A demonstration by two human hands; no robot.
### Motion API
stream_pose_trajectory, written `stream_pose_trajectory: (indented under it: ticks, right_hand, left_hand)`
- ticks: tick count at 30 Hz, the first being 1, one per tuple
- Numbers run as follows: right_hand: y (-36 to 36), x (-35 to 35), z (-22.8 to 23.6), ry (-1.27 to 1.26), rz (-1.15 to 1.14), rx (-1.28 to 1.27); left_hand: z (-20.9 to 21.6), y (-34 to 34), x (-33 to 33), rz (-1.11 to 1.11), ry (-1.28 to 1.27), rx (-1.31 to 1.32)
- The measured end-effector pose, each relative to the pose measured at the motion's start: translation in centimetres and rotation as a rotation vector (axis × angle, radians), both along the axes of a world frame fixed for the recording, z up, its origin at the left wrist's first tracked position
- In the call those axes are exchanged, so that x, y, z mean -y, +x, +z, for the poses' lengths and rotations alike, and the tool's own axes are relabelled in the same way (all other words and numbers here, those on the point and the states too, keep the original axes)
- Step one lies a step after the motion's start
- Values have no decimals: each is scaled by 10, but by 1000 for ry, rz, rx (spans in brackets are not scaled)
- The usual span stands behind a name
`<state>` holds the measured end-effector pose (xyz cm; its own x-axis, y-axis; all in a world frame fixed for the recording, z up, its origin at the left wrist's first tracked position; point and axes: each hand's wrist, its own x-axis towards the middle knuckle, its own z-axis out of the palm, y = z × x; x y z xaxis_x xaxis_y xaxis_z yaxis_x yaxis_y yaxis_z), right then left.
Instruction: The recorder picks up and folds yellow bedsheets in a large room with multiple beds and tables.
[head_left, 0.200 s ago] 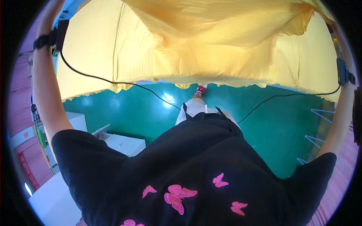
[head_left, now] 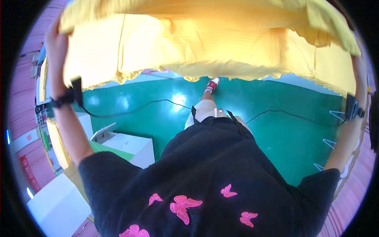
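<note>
A large yellow sheet with a gathered, puckered lower edge spreads across the top of the view, raised in front of me. My left hand is up at its left corner, fingers closed round the cloth and slightly smeared by motion. At the right corner my right hand grips the fabric, its fingers mostly hidden under a fold. Both arms reach forward and wide apart. Bands with small dark devices circle both wrists, a black cable running from each toward my waist.
Below lies a green floor where my foot in a red and white shoe shows. White cabinets stand at left, one with a raised lid. Metal legs or brackets line the right side. Pink curtain-like cloth hangs at far left.
Both hands have come lower and nearer into view with the sheet's corners. The sheet's lower edge has risen, showing more floor and the whole shoe.
</note>
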<state>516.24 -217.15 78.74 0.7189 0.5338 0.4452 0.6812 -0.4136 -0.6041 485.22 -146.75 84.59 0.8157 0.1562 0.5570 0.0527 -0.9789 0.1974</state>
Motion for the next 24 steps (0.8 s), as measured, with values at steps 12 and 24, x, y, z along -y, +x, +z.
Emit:
stream_pose_trajectory:
  ticks: [12,24]
  right_hand:
    - [-228,49,-328,-79,-50,-776]
    - [-302,6,-367,-407,-241,-1450]
  left_hand:
    - [-345,-256,184,49,-133,-337]
    - [-483,-276,157,382,-1073,-617]
